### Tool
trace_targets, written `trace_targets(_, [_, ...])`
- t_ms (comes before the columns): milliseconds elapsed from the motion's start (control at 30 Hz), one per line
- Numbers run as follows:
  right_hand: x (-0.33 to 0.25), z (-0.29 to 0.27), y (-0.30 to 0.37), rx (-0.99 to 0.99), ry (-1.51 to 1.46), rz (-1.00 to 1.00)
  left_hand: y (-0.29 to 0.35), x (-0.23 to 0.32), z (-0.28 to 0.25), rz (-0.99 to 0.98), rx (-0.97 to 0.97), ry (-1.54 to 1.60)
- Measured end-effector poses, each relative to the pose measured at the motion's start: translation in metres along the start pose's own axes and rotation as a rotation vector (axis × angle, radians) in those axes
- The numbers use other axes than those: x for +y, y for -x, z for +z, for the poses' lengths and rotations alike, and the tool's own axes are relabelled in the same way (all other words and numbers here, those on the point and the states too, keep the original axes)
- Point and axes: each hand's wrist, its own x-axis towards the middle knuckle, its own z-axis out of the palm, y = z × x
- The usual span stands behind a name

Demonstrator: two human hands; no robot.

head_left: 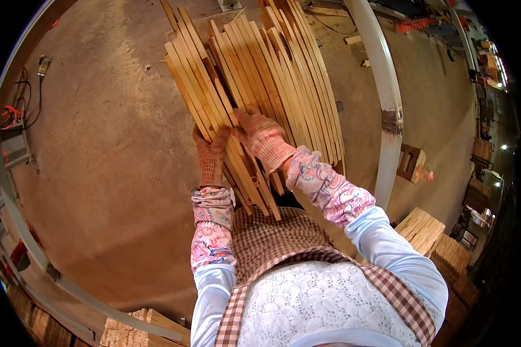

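Note:
A broad stack of long, pale wooden strips lies in front of me, with uneven ends. On its left side is a bunch of strips, partly apart from the others and reaching toward my apron. My left hand, in a brownish knitted glove, wraps round the left edge of this bunch, its fingers closed. My right hand, in a similar glove, grips the same bunch from its right side, beside the main stack. The gloves and strips hide some of the fingertips. Patterned sleeve covers show on both forearms.
A pale metal post rises right of the stack, and a curved metal rail runs along the left. More wood stacks stand at the lower right and lower left. Cables hang at the far left. A small wooden block lies beyond the post.

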Motion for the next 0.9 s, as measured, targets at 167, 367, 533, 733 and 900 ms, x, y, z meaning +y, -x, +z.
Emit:
trace_targets(167, [0.071,-0.015,0.003,0.255,-0.257,-0.022,-0.005,0.017,0.009,-0.018,0.016,-0.034])
trace_targets(367, [0.226,-0.060,-0.036,0.657,-0.265,0.370,-0.046,-0.032,0.005,-0.012,-0.102,0.228])
trace_targets(533, [0.214,-0.077,-0.049,0.366,-0.286,0.386,-0.004,0.046,-0.005,-0.181,-0.171,0.359])
trace_targets(733, [0.216,-0.083,-0.064,0.242,-0.380,0.307,-0.031,0.042,-0.023,-0.326,-0.402,0.210])
trace_targets(900, [0.210,-0.074,-0.063,0.247,-0.611,0.250,0.001,0.067,-0.016,-0.345,-0.207,0.146])
